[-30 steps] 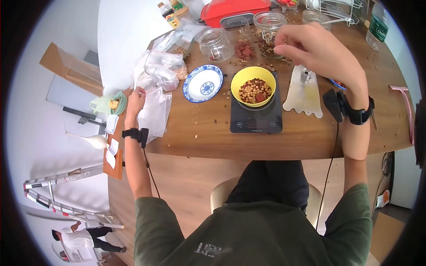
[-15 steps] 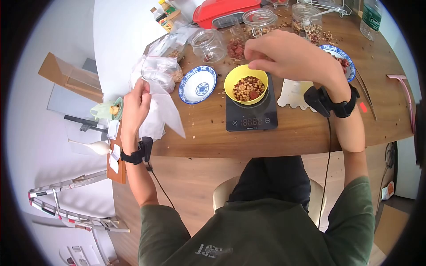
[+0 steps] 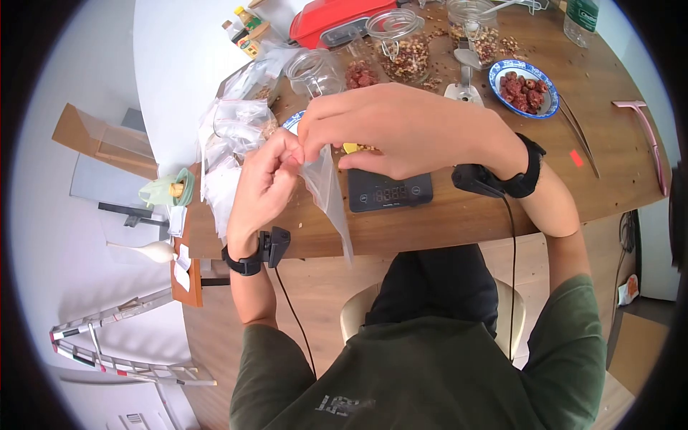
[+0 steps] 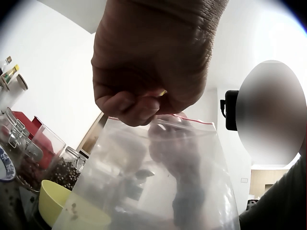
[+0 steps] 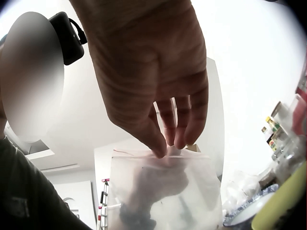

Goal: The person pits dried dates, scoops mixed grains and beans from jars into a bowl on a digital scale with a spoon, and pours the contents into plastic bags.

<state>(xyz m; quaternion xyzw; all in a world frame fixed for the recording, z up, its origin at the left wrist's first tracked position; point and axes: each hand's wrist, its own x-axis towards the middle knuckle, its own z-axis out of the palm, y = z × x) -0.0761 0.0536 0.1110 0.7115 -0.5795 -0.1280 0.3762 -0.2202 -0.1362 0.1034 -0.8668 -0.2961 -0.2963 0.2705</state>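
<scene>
A clear zip bag with a red seal line hangs from both hands above the table's front left. My left hand (image 3: 265, 183) pinches its top edge; in the left wrist view the curled fingers of that hand (image 4: 148, 72) grip the bag (image 4: 144, 177). My right hand (image 3: 408, 129) holds the same top edge, and in the right wrist view its thumb and fingertips meet at the rim of the bag (image 5: 163, 187). The bag looks empty and flat. Behind the right hand, the yellow bowl (image 3: 350, 147) is mostly hidden, beside the black scale (image 3: 390, 193).
More plastic bags (image 3: 240, 122) lie at the left. Glass jars (image 3: 398, 54) and a red appliance (image 3: 337, 20) stand at the back. To the right are a blue-rimmed plate of dried red fruit (image 3: 524, 89), tweezers (image 3: 579, 136) and a pink razor-shaped tool (image 3: 648, 143).
My left hand has lifted a bag off the pile and moved right. The right hand has come left across the bowl and now holds the bag's edge too.
</scene>
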